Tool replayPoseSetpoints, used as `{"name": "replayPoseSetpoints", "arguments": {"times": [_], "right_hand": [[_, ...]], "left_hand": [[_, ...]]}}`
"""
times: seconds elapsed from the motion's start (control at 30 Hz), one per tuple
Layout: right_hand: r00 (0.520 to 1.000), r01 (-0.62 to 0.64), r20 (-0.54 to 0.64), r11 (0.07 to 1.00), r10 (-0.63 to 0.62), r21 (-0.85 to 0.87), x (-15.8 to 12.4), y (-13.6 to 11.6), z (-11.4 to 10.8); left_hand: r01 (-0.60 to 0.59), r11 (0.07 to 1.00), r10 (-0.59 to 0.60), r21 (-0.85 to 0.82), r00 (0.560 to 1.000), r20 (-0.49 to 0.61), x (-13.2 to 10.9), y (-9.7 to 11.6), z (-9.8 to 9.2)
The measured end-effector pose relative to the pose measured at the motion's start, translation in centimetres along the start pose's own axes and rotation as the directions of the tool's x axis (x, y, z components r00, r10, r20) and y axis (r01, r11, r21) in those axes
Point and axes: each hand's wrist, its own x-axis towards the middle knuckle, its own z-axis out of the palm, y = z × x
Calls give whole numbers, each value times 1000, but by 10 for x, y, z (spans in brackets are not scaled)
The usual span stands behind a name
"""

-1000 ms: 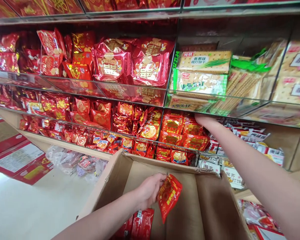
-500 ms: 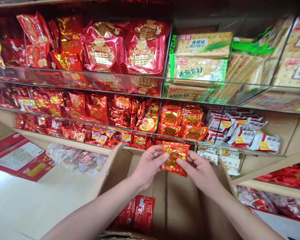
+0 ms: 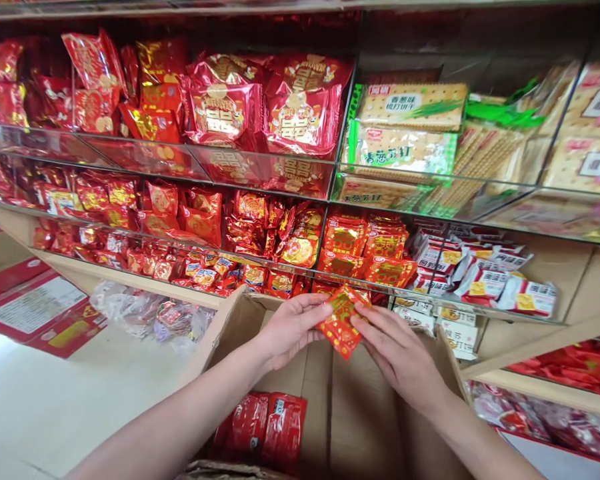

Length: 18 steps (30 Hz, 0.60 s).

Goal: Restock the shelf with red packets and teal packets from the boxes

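Holding a packet [image 3: 339, 327] between left hand [image 3: 291, 328] and right hand [image 3: 405, 350], above a carton [image 3: 355, 420] with pouches [image 3: 284, 430] inside, before snack shelves [image 3: 105, 274].

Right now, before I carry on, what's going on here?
A person's left hand and right hand both hold a red-and-gold packet by its sides, above an open cardboard box. Other red packets lie inside the box, toward its near left. Beyond it, green-edged cracker packs and white packets are on display.

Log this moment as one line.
left hand: holding red packet | right hand: touching same packet | box: below hands, other packets inside
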Motion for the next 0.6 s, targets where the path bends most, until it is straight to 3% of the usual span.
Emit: {"name": "replayPoseSetpoints", "arguments": {"times": [0.1, 0.2, 0.27, 0.37, 0.47, 0.57, 0.6], "right_hand": [[976, -83, -211, 988, 54, -133, 12, 21, -8], [865, -266, -489, 931, 116, -250, 35, 54, -15], [792, -372, -591, 888, 152, -270, 54, 75, -17], [737, -495, -631, 829, 242, -260, 82, 96, -16], [711, -609, -597, 750, 372, -258, 107, 105, -16], [690, -696, -529, 654, 494, -297, 128, 115, -18], [716, -680, -488, 657, 498, -327, 134, 120, -19]], "left_hand": [[-1, 1000, 0, 11, 997, 83, -4, 0, 1], [61, 990, -71, 127, 995, 75, -10, -4, -3], [130, 969, -142, 209, 989, 45, -15, -10, -7], [194, 934, -218, 300, 975, 50, -21, -21, -14], [211, 895, -264, 393, 961, 85, -28, -31, -24], [147, 807, -251, 572, 962, 107, -34, -37, -38], [93, 746, -223, 660, 968, 116, -35, -38, -44]]}}
